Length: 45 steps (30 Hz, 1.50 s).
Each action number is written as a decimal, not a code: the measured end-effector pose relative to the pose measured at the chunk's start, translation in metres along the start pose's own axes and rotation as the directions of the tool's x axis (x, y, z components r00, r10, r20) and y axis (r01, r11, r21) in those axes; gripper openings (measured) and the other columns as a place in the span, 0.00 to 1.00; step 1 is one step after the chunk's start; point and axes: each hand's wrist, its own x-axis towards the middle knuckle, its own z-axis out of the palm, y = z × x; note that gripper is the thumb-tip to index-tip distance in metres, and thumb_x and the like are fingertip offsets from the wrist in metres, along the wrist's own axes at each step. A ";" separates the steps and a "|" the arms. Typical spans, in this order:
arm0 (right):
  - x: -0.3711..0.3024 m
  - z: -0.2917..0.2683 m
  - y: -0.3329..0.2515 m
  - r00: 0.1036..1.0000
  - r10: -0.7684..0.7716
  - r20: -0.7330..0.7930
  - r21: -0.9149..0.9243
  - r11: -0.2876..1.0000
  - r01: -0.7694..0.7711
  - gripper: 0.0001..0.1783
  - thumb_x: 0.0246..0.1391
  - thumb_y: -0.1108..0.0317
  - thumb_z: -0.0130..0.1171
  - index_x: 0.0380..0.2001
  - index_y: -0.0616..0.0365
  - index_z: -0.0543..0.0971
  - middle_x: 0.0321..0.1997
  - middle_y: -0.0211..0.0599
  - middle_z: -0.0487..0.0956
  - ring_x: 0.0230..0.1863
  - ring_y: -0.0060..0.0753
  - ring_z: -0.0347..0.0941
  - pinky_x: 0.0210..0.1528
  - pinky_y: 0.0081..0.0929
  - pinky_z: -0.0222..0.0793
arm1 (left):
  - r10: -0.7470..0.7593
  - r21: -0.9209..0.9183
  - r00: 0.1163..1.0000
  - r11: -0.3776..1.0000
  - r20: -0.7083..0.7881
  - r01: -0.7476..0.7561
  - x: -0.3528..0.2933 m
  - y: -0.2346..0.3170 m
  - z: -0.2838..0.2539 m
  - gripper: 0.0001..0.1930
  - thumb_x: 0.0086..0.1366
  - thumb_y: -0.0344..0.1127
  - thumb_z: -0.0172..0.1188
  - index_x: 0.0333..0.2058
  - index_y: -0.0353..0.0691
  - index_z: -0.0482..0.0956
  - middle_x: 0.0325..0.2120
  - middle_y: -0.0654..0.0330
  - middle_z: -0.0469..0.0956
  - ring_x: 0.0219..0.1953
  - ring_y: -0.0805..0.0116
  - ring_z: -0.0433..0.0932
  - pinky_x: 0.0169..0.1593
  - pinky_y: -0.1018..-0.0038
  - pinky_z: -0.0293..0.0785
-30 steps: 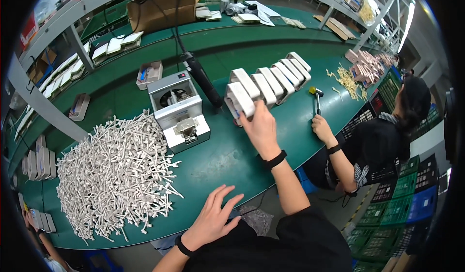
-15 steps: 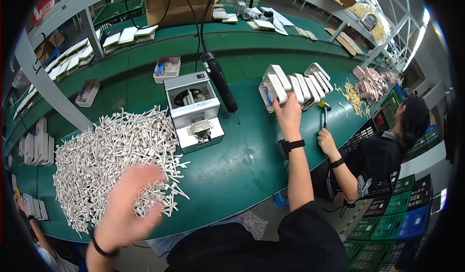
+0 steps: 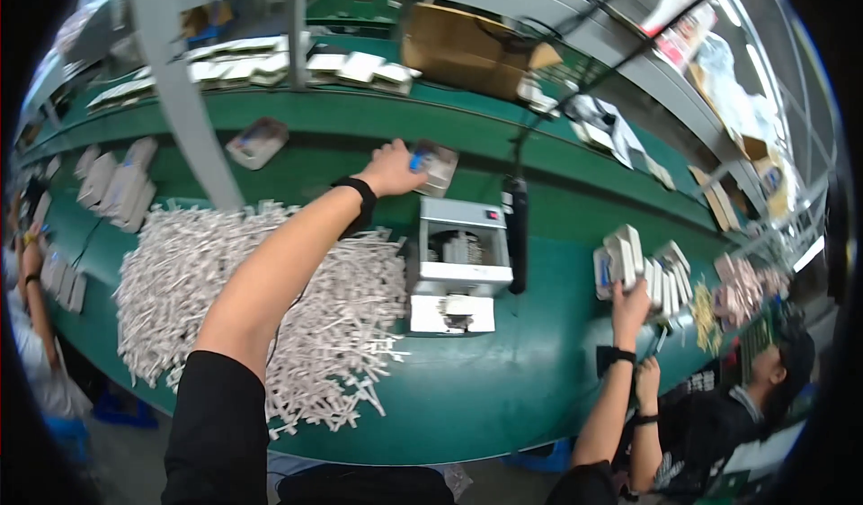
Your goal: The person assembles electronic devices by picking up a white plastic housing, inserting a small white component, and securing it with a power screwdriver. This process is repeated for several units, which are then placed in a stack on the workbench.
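Observation:
My left hand (image 3: 395,170) reaches across the bench, fingers curled at the left side of a shallow pale plastic housing (image 3: 440,170) with blue parts inside; motion blurs the grip. My right hand (image 3: 632,305) holds the near edge of a white plastic housing (image 3: 627,251) at the front of a row of upright housings (image 3: 667,282). Between my arms stands a grey-and-white screw feeder machine (image 3: 463,244), with a black electric screwdriver (image 3: 515,235) hanging beside it. Under my left forearm spreads a large heap of small white plastic stems (image 3: 351,325).
Another shallow housing (image 3: 258,143) lies at back left, near a metal post (image 3: 184,100). Stacked housings (image 3: 126,186) stand further left. A co-worker (image 3: 764,379) sits at right, one hand (image 3: 646,384) near mine, beside yellowish pieces (image 3: 707,316) and pinkish parts (image 3: 742,294).
My left hand has moved from above the heap's near edge, forward and right to the shallow housing. My right hand stays at the row. The whole view has swung left.

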 end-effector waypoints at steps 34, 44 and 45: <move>-0.223 -0.081 -0.297 0.441 -0.790 0.426 0.504 0.612 0.610 0.08 0.62 0.70 0.63 0.40 0.60 0.76 0.34 0.52 0.80 0.33 0.60 0.80 0.33 0.50 0.75 | -0.121 -0.692 0.921 -0.698 0.369 0.185 -0.417 0.105 -0.151 0.45 0.69 0.66 0.53 0.75 0.43 0.57 0.69 0.50 0.67 0.67 0.48 0.72 0.68 0.50 0.69; -0.246 -0.159 -0.281 0.546 -0.708 0.448 0.874 0.474 -0.102 0.07 0.57 0.84 0.65 0.39 0.64 0.83 0.34 0.45 0.84 0.26 0.37 0.82 0.27 0.27 0.77 | -0.155 -0.660 0.894 -0.729 0.419 0.183 -0.433 0.131 -0.095 0.40 0.74 0.63 0.49 0.73 0.41 0.59 0.66 0.51 0.71 0.65 0.52 0.74 0.67 0.53 0.71; -0.252 -0.153 -0.284 0.552 -0.737 0.389 0.899 0.435 -0.053 0.09 0.55 0.87 0.66 0.39 0.65 0.84 0.34 0.44 0.84 0.26 0.33 0.82 0.27 0.24 0.77 | -0.137 -0.680 0.889 -0.698 0.437 0.227 -0.432 0.132 -0.095 0.37 0.75 0.60 0.49 0.72 0.40 0.61 0.64 0.53 0.73 0.64 0.55 0.75 0.66 0.55 0.72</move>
